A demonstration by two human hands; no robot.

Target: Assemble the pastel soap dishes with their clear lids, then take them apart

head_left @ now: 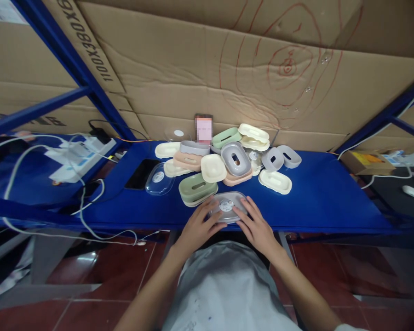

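Note:
In front of me, at the front edge of the blue table, lies a low grey plastic tray with a clear lid over it. A round white label sits on the lid. My left hand grips its left side, fingers over the top and along the near edge. From the right, my right hand holds it too, with fingertips on the lid beside the label. Just behind my left hand is a green oval container, resting on a cream piece. Whether lid and tray are fully joined I cannot tell.
Several grey, cream and peach plastic pieces lie piled behind. Another clear lid overlaps a black tablet-like slab at left. A phone leans against the cardboard. White cables hang at left.

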